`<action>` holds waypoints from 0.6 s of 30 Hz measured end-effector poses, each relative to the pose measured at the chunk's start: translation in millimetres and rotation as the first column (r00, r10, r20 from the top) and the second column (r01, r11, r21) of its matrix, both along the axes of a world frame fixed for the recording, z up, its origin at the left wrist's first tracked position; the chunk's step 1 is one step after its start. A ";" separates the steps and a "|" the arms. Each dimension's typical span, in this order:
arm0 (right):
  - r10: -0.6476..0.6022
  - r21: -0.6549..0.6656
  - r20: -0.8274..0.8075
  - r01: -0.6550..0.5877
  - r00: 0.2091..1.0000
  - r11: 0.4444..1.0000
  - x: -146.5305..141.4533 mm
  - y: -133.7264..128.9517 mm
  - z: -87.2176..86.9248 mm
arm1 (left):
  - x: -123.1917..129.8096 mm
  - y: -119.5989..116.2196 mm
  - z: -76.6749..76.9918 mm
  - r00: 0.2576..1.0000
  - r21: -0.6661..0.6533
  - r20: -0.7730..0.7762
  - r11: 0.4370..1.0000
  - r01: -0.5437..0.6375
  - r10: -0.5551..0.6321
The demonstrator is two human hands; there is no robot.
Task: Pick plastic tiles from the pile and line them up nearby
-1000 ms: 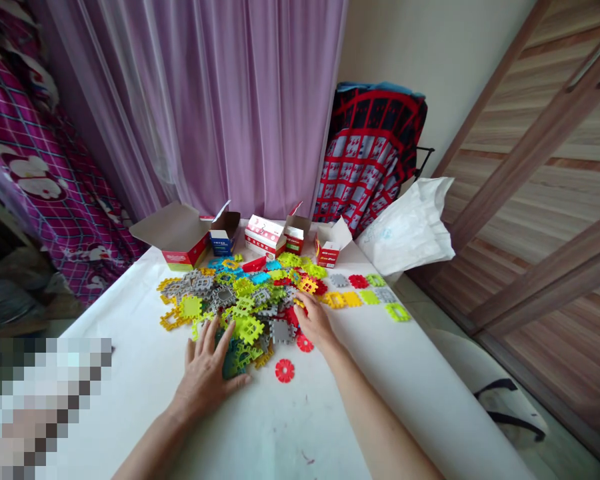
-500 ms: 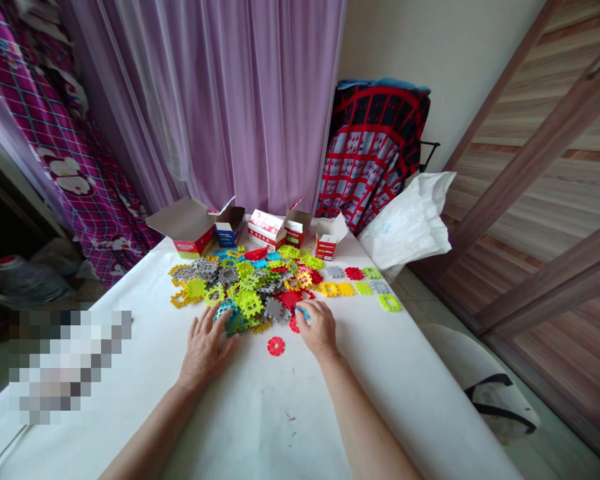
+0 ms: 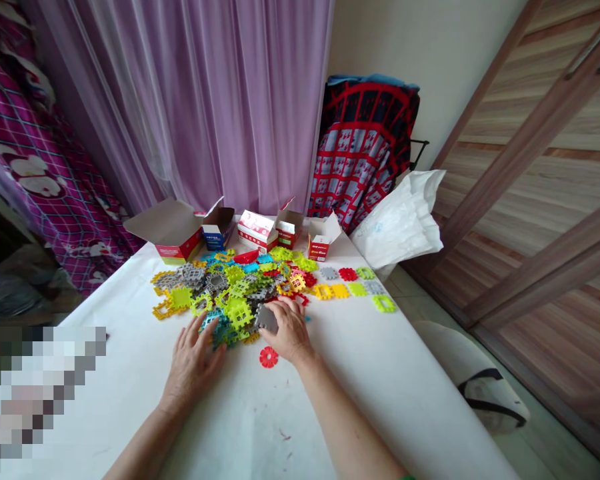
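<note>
A heap of plastic interlocking tiles in green, yellow, grey, blue and red lies before me on the white table. My right hand is closed on a grey square tile with notched edges, tilted at the heap's near right side. My left hand rests at the heap's near left edge, fingers spread, beside some blue tiles; it holds nothing that I can see. Nearer to me, between the hands, a red flower-shaped disc lies flat on the table.
Behind the heap stand several small cartons, among them a wide open red box and a blue box. Rows of loose tiles lie to the right. A white bag leans at the table's right edge.
My right hand has moved left and taken hold of the grey tile; the blue piece is out of its fingers. My left hand stays by the heap. The view has shifted slightly.
</note>
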State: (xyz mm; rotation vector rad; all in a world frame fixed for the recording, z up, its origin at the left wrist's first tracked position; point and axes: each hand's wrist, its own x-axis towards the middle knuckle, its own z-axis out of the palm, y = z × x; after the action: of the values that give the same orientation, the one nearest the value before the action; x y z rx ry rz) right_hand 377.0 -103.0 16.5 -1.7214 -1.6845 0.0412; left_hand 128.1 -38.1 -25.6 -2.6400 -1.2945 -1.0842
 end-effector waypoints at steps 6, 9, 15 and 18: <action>-0.194 0.117 -0.035 0.197 0.980 0.973 44.1 -15.0 -12.1 | 3.0 13.6 9.3 0.996 0.019 0.077 0.999 0.044 -0.046; -0.441 0.127 -0.027 0.441 0.897 0.889 85.4 -35.9 -24.6 | 8.7 28.8 19.3 0.990 0.015 0.140 1.000 0.004 -0.007; -0.574 -0.029 0.120 0.581 0.810 0.813 123.3 -61.8 -42.8 | 16.9 55.6 33.0 0.980 -0.032 0.197 0.999 -0.015 0.022; -0.574 -0.040 0.116 0.582 0.810 0.812 120.0 -61.2 -42.2 | 16.4 58.5 35.9 0.972 -0.097 0.231 0.995 -0.013 0.035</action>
State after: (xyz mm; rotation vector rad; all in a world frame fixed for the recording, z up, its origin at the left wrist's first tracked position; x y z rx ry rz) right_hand 497.0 -164.2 -25.8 -2.2600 -1.1609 -0.2738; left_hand 144.4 20.5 10.3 -2.6178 -1.4473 -1.3982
